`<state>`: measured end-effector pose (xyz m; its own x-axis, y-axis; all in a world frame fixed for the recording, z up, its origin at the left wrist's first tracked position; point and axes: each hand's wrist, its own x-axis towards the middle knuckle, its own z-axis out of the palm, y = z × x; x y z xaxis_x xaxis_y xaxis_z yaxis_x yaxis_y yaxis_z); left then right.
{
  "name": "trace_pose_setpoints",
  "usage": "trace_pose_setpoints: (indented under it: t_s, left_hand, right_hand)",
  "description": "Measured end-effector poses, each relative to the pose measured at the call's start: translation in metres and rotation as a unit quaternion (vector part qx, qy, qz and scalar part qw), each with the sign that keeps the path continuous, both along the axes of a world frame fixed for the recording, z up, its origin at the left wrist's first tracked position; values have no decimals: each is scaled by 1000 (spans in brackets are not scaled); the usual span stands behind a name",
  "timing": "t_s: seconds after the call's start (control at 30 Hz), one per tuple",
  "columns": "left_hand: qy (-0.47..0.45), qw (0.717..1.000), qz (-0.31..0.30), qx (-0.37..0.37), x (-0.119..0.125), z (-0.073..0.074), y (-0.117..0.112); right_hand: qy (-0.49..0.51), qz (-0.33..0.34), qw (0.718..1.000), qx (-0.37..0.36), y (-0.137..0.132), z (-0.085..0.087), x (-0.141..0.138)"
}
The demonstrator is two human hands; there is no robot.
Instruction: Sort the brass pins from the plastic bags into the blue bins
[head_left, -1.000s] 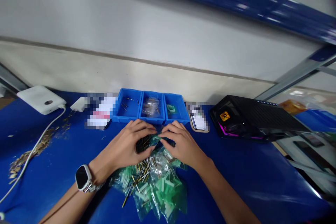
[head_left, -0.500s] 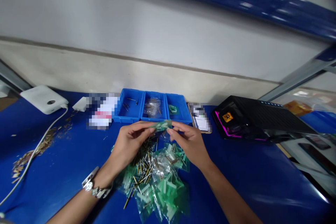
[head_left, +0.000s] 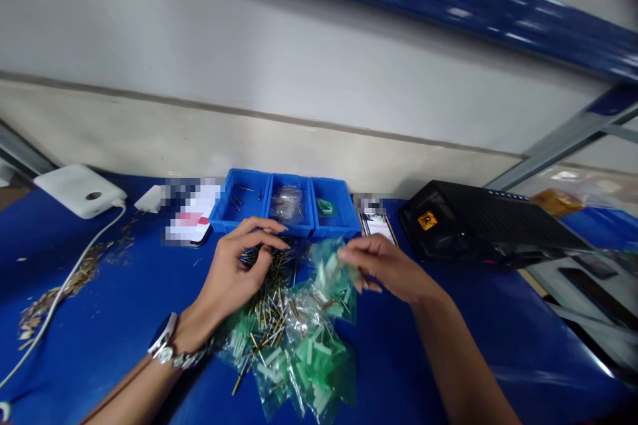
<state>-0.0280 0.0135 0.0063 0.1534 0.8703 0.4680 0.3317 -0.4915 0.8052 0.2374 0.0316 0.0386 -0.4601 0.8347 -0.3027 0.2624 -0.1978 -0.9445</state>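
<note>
My right hand [head_left: 386, 267] pinches a green plastic bag [head_left: 326, 264] that hangs down to its left, with pale strips inside; the bag is blurred by motion. My left hand [head_left: 244, 264] is empty, its thumb and fingers spread above a pile of thin metal pins [head_left: 269, 315], some gold and some silver. Beside and below the pins lie more green bags [head_left: 321, 365] of pale strips. A clear bag [head_left: 304, 315] rests among them in the middle of the heap.
Behind the heap stand three joined blue bins: the left bin [head_left: 244, 212] holds a few pins, the middle bin [head_left: 290, 228] a clear bag, the right bin [head_left: 343, 216] a small green bag. A black device [head_left: 478, 219] sits right; a white power bank [head_left: 80, 189] with cable, left.
My hands have moved apart. My left hand has let go of the green bag and opened; my right hand has carried it right and down, where it now hangs unfolded.
</note>
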Motion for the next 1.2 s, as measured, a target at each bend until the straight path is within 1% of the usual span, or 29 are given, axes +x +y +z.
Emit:
trace_pose_setpoints:
  t_s: [0.03,0.07,0.1,0.13,0.2,0.23,0.27,0.3,0.33,0.4,0.43,0.5,0.53,0.6,0.63,0.67,0.7,0.73,0.8,0.87,0.97,1.0,1.07,1.13,1.2]
  left_hand:
    - [-1,1000,2,-5,0,0,0]
    - [-3,1000,5,-8,0,-1,0]
    - [-4,1000,7,-10,0,-1,0]
    - [-6,1000,9,-9,0,-1,0]
    - [-9,1000,11,-5,-1,0,-1]
    - [-8,1000,11,-3,-2,0,-1]
    - [-6,1000,10,-3,-2,0,-1]
    - [-2,1000,8,-3,-1,0,-1]
    - [3,1000,5,-4,-1,1,-1]
    - [14,1000,-3,-4,0,1,-1]
    - [19,1000,-8,-4,1,1,-1]
    - [26,1000,-17,-1,3,0,-2]
    - [28,999,-22,1,4,0,-2]
    - [33,999,-31,5,4,-1,-2]
    - [35,999,-33,6,4,-1,-2]
    - [37,999,-34,4,4,0,-2]
    - [39,999,-34,-3,4,0,-2]
    - [40,999,-33,-16,5,0,-2]
    - [29,997,-32,-66,7,-1,-1]
    - [-6,990,-46,-132,10,-4,0]
    - [-64,973,-84,-205,13,-10,0]
    - [-75,970,-95,-213,14,-11,0]
    - [-90,971,-98,-196,14,-11,0]
    - [-98,980,-81,-151,12,-9,0]
    - [-88,988,-57,-110,9,-5,-1]
  right_hand:
    - [18,-76,997,-3,3,0,2]
    - [29,-135,990,-2,5,0,3]
    - [33,-165,986,-2,7,0,4]
    - [28,-167,986,-2,8,-1,4]
    - [-7,-123,992,9,9,-5,3]
    - [-37,-94,994,28,9,-8,2]
    - [-76,-69,993,62,8,-11,0]
    - [-121,-50,985,108,6,-15,-3]
    - [-172,-35,971,163,4,-19,-6]
    - [-268,-17,925,269,0,-27,-15]
    - [-307,-6,902,304,-2,-31,-19]
    - [-353,12,871,341,-4,-36,-27]
    - [-363,17,863,352,-4,-38,-30]
    - [-360,21,854,374,-2,-40,-33]
    - [-346,20,856,383,-1,-40,-33]
    - [-323,16,865,384,0,-40,-33]
    - [-290,9,881,373,1,-40,-33]
    - [-250,2,903,349,1,-40,-33]
    - [-165,-5,946,279,1,-38,-32]
    - [-98,11,971,218,-1,-35,-33]
    - [-46,45,986,152,-5,-32,-35]
    - [-32,41,990,128,-6,-32,-37]
    - [-3,7,995,102,-9,-33,-41]
    - [11,-46,991,128,-12,-34,-46]
    - [1,-82,976,200,-15,-35,-50]
